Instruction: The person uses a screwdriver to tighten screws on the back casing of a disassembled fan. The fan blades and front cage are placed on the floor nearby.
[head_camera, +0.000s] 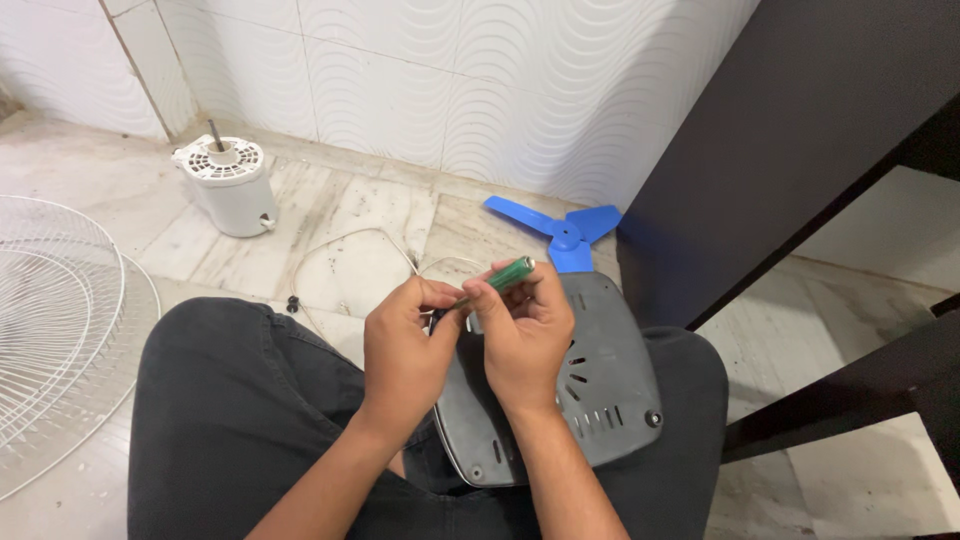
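I see a grey plastic cover lying flat across my lap, on the dark trousers. It is wide and rounded, with small slots and a screw hole near its corner. Both my hands sit just above its left half.

My right hand is curled shut around a green screwdriver. The handle sticks out past my fingers, up and to the right. The long line of the tool runs slanted, from that top end down and to the left, toward my other hand. The right hand is the one on it, so it is the nearer one.

My left hand is closed in a pinch at the low end of the tool. I cannot tell what tiny thing it pinches there, if any.

The handle is see-through green and shiny. The metal tip is hidden between my fingers.
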